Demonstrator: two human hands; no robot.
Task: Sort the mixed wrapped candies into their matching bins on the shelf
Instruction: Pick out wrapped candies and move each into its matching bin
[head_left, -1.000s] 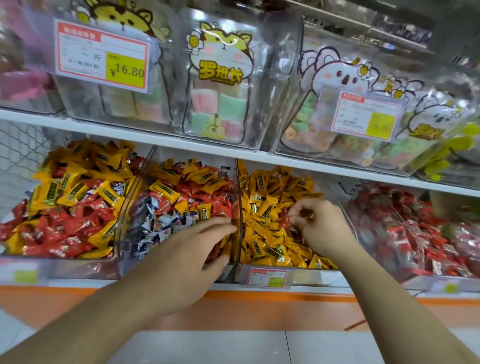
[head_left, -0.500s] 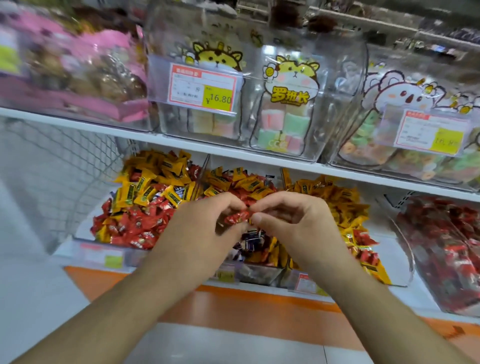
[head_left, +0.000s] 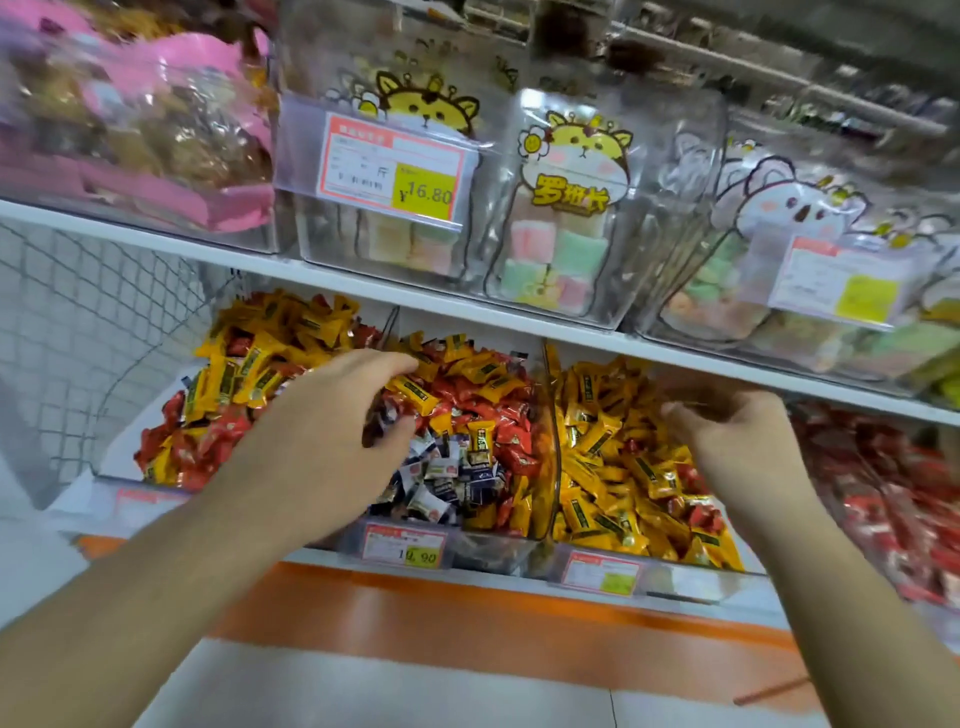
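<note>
Clear bins line the lower shelf. The left bin (head_left: 111, 486) holds mixed yellow and red candies. The middle bin (head_left: 483, 553) holds red, yellow and dark blue-and-white candies. The yellow-candy bin (head_left: 675, 579) has a few red candies (head_left: 701, 517) in it. My left hand (head_left: 322, 441) hovers over the middle bin's left side, fingers curled round a dark red candy (head_left: 375, 413). My right hand (head_left: 737, 447) is above the yellow-candy bin, fingers blurred and loosely curled, with nothing visible in them.
A bin of red candies (head_left: 883, 499) stands at the far right. The upper shelf (head_left: 467, 314) carries clear bins of pastel sweets with price tags (head_left: 395, 169). Wire mesh (head_left: 78, 322) closes the left end. An orange strip (head_left: 467, 618) runs below the bins.
The hands were together over the middle bin, passing a red candy. They have since parted: the left stays over the middle bin with it, the right has swung over the yellow-candy bin.
</note>
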